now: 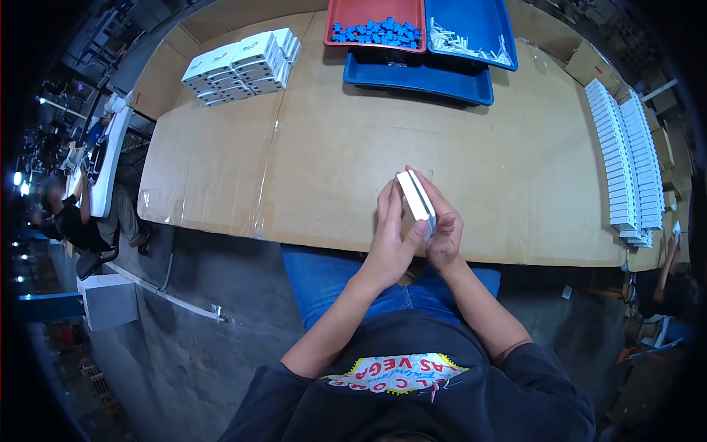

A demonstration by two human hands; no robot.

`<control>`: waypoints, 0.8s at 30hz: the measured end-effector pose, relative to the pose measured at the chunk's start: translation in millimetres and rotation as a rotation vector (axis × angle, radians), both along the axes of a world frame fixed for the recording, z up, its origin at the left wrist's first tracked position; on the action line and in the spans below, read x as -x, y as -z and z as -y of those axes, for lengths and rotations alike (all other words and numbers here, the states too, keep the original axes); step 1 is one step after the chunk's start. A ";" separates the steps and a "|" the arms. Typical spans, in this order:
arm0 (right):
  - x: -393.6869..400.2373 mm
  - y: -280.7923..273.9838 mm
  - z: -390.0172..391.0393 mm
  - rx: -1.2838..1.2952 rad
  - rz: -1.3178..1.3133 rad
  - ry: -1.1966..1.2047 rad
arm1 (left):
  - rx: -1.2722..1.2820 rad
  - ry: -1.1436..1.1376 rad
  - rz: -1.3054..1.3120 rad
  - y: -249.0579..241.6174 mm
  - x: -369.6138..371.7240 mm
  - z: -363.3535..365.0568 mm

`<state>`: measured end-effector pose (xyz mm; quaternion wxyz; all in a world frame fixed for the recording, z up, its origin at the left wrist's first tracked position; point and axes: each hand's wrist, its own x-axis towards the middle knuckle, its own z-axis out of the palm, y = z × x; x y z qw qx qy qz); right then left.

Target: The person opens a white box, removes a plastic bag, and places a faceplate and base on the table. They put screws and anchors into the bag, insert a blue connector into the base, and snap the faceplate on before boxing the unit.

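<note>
Between my two hands, above the front part of the cardboard-covered table point(331, 177), is a small flat white box point(421, 202), held on edge with a dark line running along its narrow side. My left hand point(392, 247) grips it from the left, thumb near its lower end. Around its right side wrap the fingers of my right hand point(446, 232), which partly hide that face.
A red tray point(375, 47) of small blue pieces and a blue tray point(508, 22) of thin white pieces rest over another blue tray point(420, 82). Stacked white boxes point(243, 62) stand back left; rows of white boxes point(615, 162) line the right edge. A person point(81, 228) sits far left.
</note>
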<state>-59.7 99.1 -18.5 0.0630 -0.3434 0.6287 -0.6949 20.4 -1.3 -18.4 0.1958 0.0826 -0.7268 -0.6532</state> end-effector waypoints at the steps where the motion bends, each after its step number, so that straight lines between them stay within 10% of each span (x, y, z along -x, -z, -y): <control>1: -5.3 -1.9 1.1 0.040 0.113 -0.032 | -0.023 0.030 -0.017 -6.6 0.2 -0.3; 9: 1.6 -6.6 -7.9 -0.137 -0.016 -0.127 | -0.599 -0.076 0.060 -6.0 0.4 16.1; 24: -2.9 11.5 -6.4 -0.255 -0.386 -0.142 | -0.509 -0.278 0.172 3.1 4.6 12.3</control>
